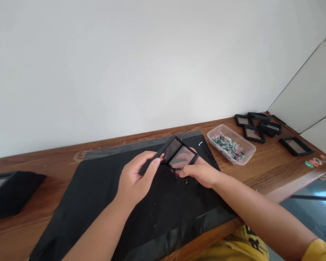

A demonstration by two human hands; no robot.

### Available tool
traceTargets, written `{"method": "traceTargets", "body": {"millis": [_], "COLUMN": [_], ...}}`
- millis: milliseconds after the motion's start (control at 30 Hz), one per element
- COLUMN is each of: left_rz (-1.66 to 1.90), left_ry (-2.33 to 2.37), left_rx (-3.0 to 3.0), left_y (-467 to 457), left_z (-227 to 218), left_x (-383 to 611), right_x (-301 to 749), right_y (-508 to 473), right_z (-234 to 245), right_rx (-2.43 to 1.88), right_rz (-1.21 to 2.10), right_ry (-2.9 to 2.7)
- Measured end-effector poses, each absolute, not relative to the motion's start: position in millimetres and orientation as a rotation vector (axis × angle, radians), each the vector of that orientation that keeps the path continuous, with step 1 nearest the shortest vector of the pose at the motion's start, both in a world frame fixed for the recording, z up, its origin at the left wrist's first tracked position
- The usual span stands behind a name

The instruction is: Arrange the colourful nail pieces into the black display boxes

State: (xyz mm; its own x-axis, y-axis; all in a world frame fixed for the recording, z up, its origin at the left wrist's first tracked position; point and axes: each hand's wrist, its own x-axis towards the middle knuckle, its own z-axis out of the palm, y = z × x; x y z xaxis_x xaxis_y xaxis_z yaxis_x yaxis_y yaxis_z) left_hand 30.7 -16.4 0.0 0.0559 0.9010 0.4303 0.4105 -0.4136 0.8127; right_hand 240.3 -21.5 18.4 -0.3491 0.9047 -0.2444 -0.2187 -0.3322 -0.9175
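Between my hands is a small black box with a clear window (182, 158), its two halves hinged apart and tilted above the mat. My left hand (138, 174) grips the left half by its edge, thumb on top. On the other side, my right hand (199, 170) pinches the windowed half near its lower right edge; some of its fingers show through the clear pane. Beneath both hands lies a black mat (103, 195) with a few small white and dark specks on it.
A clear plastic tub (248, 146) of small colourful packets stands right of the mat. Several black windowed boxes (254, 134) lie farther right on the wooden table (271, 166). A larger dark block (21, 192) sits at the left edge. A white wall (124, 72) rises behind.
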Motion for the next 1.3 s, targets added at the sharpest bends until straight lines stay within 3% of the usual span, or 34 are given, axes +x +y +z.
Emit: {"method": "traceTargets", "body": {"millis": [367, 567, 800, 1067, 1167, 1300], "left_rz": [1.377, 1.391, 1.273, 1.117, 1.066, 1.172], "left_ry": [1.502, 1.531, 1.523, 1.72, 1.75, 1.685], "left_rx": [1.976, 1.74, 1.595, 1.586, 1.598, 1.63], "left_y": [-4.1, 2.3, 14.7, 17.7, 15.0, 15.0], "left_z": [-6.8, -7.0, -14.1, -12.8, -10.7, -14.9], "left_x": [16.3, 13.6, 6.1, 14.5, 16.5, 14.0], "right_x": [239.8, 239.5, 240.1, 277.5, 326.5, 368.4], "right_y": [-15.5, -15.1, -20.0, -27.4, 3.8, 48.7], "right_z": [16.4, 11.9, 26.1, 91.6, 113.1, 96.0], "right_rx": [-1.022, -1.401, -1.679, -1.893, -2.081, -1.928], "right_rz": [2.125, 2.015, 1.286, 0.83, 0.381, 0.308], "right_ry": [-0.955, -1.458, -2.126, -2.243, -2.186, -2.52]}}
